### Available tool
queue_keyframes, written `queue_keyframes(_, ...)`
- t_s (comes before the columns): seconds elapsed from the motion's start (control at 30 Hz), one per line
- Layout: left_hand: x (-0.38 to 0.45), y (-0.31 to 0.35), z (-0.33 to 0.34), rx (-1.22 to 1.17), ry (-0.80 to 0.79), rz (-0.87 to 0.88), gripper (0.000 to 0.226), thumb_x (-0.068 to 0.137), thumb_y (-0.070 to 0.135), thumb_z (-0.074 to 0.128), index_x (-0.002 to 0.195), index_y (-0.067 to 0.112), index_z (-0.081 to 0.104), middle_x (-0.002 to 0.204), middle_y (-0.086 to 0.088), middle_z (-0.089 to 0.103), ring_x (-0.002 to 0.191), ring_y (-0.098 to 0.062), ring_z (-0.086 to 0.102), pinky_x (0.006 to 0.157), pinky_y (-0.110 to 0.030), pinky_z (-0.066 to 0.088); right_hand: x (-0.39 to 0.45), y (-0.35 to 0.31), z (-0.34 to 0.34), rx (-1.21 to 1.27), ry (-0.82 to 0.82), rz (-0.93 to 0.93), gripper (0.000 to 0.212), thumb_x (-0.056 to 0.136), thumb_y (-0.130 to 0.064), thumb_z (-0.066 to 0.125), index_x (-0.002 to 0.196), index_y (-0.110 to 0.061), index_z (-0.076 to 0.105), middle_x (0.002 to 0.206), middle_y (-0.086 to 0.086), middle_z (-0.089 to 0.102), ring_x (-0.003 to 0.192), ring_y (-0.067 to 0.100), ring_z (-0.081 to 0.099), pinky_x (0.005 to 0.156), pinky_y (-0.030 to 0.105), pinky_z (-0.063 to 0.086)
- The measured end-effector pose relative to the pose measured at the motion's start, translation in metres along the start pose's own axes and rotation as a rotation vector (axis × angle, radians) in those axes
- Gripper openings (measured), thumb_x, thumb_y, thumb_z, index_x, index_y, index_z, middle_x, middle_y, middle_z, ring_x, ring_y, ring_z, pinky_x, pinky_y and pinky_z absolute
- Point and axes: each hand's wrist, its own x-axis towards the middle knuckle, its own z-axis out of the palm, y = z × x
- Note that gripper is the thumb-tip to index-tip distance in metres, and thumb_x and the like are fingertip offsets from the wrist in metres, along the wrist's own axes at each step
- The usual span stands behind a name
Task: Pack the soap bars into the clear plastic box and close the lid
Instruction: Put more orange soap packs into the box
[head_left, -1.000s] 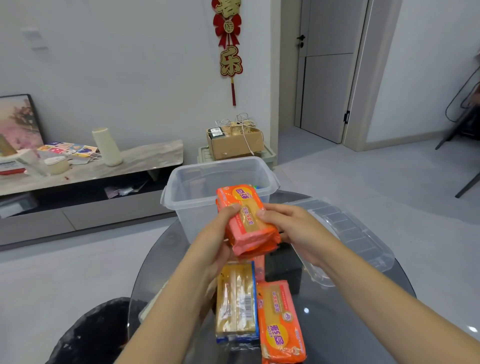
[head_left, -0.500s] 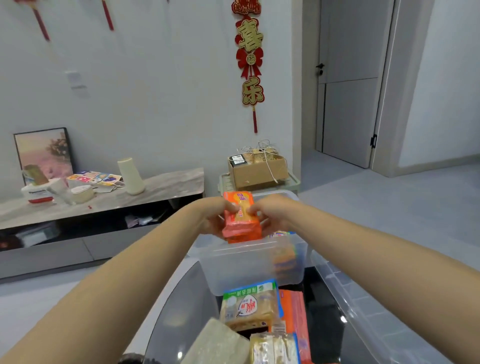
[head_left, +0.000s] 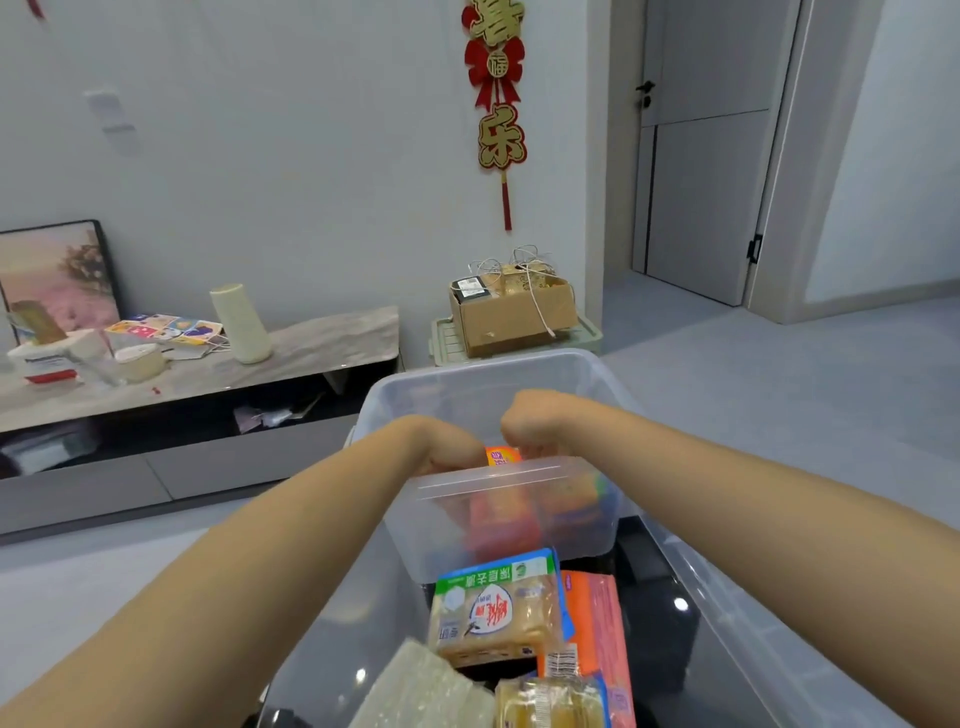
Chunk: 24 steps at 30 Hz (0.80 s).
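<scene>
The clear plastic box (head_left: 467, 379) stands on the dark glass table (head_left: 660, 644). Both hands reach down into it. My left hand (head_left: 441, 441) and my right hand (head_left: 535, 421) grip an orange soap pack (head_left: 503, 456) from either side; only its top shows above the near rim, the rest blurred through the wall. More orange packs lie inside at the right. On the table near me lie a green-topped yellow soap pack (head_left: 498, 608), an orange pack (head_left: 597, 618), a yellow pack (head_left: 550, 701) and a pale block (head_left: 421, 691). The clear lid (head_left: 769, 654) lies to the right.
A low grey TV bench (head_left: 208, 374) with a cone of yarn, cards and a framed picture runs along the left wall. A cardboard box (head_left: 514, 312) sits on a crate beyond the plastic box. A door is at the back right.
Both hands carried the orange soap pack forward from above the table, over the box rim and down into the box. The camera tilted and moved closer to the box.
</scene>
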Motion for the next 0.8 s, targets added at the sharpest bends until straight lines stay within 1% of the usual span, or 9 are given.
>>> queue_keyframes(0.03,0.001,0.0,-0.001,-0.014,0.005,0.016,0.033,0.096,0.019,0.039,0.116,-0.001,0.057,0.113,-0.02,0.069,0.105,-0.025,0.067,0.084,-0.028,0.054,0.003,0.003,-0.003,0.027,0.032,-0.036,0.026,0.091,-0.002,0.041,0.067,-0.001,0.051,0.081,0.019,0.061,0.064,0.032,0.058,0.05,0.019,0.048)
queue_keyframes(0.1,0.003,0.0,-0.003,-0.074,-0.009,0.001,0.021,0.092,0.017,0.044,0.086,0.008,0.062,0.069,-0.009,0.074,0.062,-0.014,0.07,0.056,-0.019,0.055,0.005,0.012,-0.006,0.103,0.106,-0.062,0.024,0.09,-0.001,0.041,0.095,0.011,0.061,0.102,0.031,0.066,0.092,0.045,0.066,0.078,0.034,0.058)
queue_keyframes(0.13,0.003,0.001,-0.003,-0.064,-0.024,0.001,0.02,0.092,0.016,0.045,0.079,0.01,0.061,0.069,-0.006,0.07,0.06,-0.012,0.066,0.056,-0.021,0.053,0.006,0.017,-0.006,0.143,0.141,-0.053,0.028,0.089,-0.001,0.042,0.105,0.011,0.061,0.106,0.032,0.066,0.097,0.043,0.066,0.087,0.042,0.056)
queue_keyframes(0.2,0.003,0.002,-0.002,0.027,-0.039,0.028,0.019,0.091,0.015,0.047,0.078,0.013,0.061,0.079,-0.003,0.066,0.068,-0.012,0.062,0.063,-0.023,0.052,0.003,0.024,-0.007,0.159,0.164,-0.069,0.032,0.086,0.0,0.045,0.11,0.009,0.063,0.106,0.029,0.068,0.095,0.039,0.067,0.091,0.044,0.054)
queue_keyframes(0.33,0.002,0.004,0.003,0.192,-0.042,0.067,0.011,0.086,0.015,0.058,0.094,0.009,0.063,0.11,-0.015,0.068,0.076,-0.021,0.07,0.071,-0.028,0.06,-0.006,0.028,-0.01,0.194,0.154,-0.192,0.029,0.086,0.001,0.045,0.107,0.011,0.064,0.089,0.022,0.066,0.067,0.026,0.061,0.069,0.035,0.056)
queue_keyframes(0.4,-0.004,0.004,0.005,0.232,0.128,0.128,0.033,0.09,0.025,0.052,0.115,0.005,0.059,0.123,-0.016,0.063,0.1,-0.028,0.066,0.091,-0.036,0.053,-0.017,0.027,-0.012,0.144,0.208,-0.272,0.032,0.085,0.002,0.042,0.104,0.002,0.068,0.095,0.021,0.07,0.08,0.028,0.065,0.078,0.039,0.055)
queue_keyframes(0.5,-0.026,0.004,0.009,0.172,0.443,0.343,0.033,0.093,0.024,0.044,0.112,0.005,0.063,0.114,-0.015,0.066,0.098,-0.024,0.059,0.084,-0.031,0.043,-0.04,0.029,-0.012,0.011,0.305,-0.414,0.036,0.086,-0.002,0.044,0.11,-0.009,0.069,0.113,0.009,0.071,0.103,0.019,0.064,0.082,0.022,0.046)
queue_keyframes(0.57,-0.047,0.003,0.017,0.095,0.52,0.452,0.032,0.091,0.018,0.044,0.113,0.006,0.064,0.107,-0.012,0.068,0.096,-0.023,0.06,0.079,-0.026,0.04,-0.061,0.034,-0.011,-0.032,0.365,-0.488,0.037,0.087,-0.003,0.044,0.112,-0.013,0.069,0.115,0.004,0.071,0.105,0.014,0.062,0.081,0.015,0.039)
queue_keyframes(0.8,-0.116,-0.025,0.075,0.019,0.725,0.644,0.036,0.089,0.014,0.045,0.121,0.014,0.062,0.127,-0.003,0.063,0.119,-0.017,0.055,0.097,-0.023,0.038,-0.136,0.073,0.006,-0.018,0.457,-0.566,0.034,0.085,-0.007,0.051,0.111,-0.018,0.07,0.115,-0.001,0.07,0.1,0.006,0.06,0.079,0.01,0.039)
